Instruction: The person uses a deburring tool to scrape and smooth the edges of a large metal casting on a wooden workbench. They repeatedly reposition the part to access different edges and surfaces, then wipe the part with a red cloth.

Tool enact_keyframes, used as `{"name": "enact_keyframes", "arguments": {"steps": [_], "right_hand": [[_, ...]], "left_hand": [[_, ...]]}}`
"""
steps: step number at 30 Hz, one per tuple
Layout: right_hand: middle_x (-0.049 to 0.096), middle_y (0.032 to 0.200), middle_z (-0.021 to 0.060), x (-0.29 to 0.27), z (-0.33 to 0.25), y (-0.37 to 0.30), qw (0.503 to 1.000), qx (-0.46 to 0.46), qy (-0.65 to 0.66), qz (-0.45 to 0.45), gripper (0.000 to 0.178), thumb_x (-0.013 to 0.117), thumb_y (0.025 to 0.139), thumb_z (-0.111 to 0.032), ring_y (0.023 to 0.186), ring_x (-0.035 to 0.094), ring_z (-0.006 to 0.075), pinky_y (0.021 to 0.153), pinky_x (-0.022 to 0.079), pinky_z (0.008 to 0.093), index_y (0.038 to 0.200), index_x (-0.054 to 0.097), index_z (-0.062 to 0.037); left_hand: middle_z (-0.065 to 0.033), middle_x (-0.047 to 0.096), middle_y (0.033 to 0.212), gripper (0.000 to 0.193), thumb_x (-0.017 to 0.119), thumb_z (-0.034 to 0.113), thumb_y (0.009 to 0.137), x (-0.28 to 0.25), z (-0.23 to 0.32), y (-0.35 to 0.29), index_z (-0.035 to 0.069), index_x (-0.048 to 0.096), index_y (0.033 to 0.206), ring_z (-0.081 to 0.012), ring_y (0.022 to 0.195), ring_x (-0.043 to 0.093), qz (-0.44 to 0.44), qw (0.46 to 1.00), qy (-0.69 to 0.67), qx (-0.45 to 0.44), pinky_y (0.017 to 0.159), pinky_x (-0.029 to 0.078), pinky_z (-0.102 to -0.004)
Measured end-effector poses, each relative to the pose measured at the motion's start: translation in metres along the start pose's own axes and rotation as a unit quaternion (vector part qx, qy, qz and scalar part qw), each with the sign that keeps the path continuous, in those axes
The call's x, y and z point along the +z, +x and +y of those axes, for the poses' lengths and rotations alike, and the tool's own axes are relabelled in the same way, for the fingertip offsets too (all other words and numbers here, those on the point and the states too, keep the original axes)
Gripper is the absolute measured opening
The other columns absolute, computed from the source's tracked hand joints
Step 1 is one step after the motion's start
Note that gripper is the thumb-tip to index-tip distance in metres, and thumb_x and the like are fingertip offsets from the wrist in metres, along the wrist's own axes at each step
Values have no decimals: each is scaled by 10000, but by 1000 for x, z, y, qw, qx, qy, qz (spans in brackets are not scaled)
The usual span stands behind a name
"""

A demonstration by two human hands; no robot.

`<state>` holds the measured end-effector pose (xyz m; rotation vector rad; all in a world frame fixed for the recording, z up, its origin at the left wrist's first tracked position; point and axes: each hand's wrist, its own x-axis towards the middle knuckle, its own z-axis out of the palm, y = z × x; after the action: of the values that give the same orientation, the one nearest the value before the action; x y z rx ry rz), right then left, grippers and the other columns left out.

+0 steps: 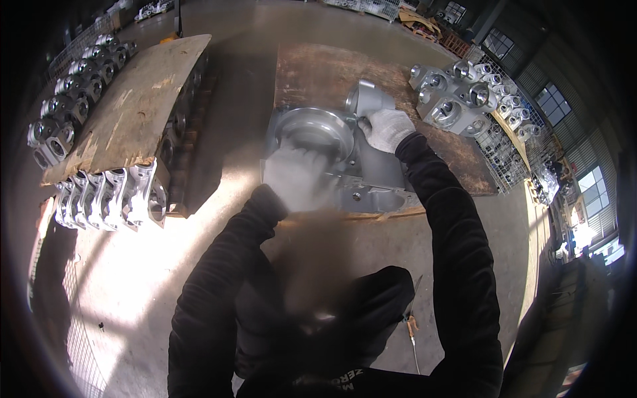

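Note:
A large grey metal casting [379, 166] with a wide round bore [315, 129] lies on a wooden board [312, 66] in front of me. My right hand [388, 129], in a pale work glove, is closed around the casting's upper right part, beside a raised cylindrical collar [368, 96]. Over the near left rim of the bore is my left hand [300, 176], also gloved. Motion smears its fingers, so whether it holds anything cannot be made out. A flatter section with a small hole [371, 198] runs along the casting's near side.
Several similar castings [454, 99] stand at the board's right, with wire crates of more beyond. On the left, castings [113, 196] sit under and beside a plywood sheet [139, 99]. An orange-handled tool with a hose [412, 326] lies by my right leg.

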<state>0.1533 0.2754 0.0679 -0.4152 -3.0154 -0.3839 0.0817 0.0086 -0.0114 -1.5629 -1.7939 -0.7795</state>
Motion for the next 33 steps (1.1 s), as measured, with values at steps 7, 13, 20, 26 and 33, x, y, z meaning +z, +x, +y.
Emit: {"name": "enact_keyframes", "arguments": {"steps": [7,13,20,26,33], "right_hand": [[768,934,217,0,0,-16,999,-37,7,30,362,558,1064,-387,916,750,429,828,598,554,1129,739,-81],[758,889,215,-3,-10,-52,998,-51,7,23,375,560,1068,-397,869,745,437,796,593,558,1082,713,-55],[738,811,177,-5,-21,-99,995,-82,-1,54,374,576,1063,-423,751,732,403,700,587,546,1051,699,-70],[720,761,146,-7,-36,-133,995,-85,-18,55,347,603,1050,-429,707,729,366,631,569,519,998,675,-93],[711,770,144,-10,-53,-176,979,-158,-20,129,349,628,1033,-440,666,723,350,591,559,486,1014,667,-93]], "left_hand": [[-92,707,760,336,815,399,796,-5,3,0,92,681,812,-310,685,685,-9,1000,2,-6,643,564,-424],[-97,722,783,333,781,408,848,-7,5,-1,86,696,844,-322,742,689,-59,998,6,-7,634,560,-446],[-104,729,814,343,730,423,902,-6,6,-1,82,705,889,-324,815,700,-73,996,38,-18,651,562,-462],[-124,740,860,295,709,371,927,-4,8,-2,75,707,920,-346,881,710,-84,996,19,-25,767,572,-484],[-159,740,922,303,696,371,943,-13,16,7,69,712,963,-385,910,714,-137,987,53,-59,860,549,-509]]}}
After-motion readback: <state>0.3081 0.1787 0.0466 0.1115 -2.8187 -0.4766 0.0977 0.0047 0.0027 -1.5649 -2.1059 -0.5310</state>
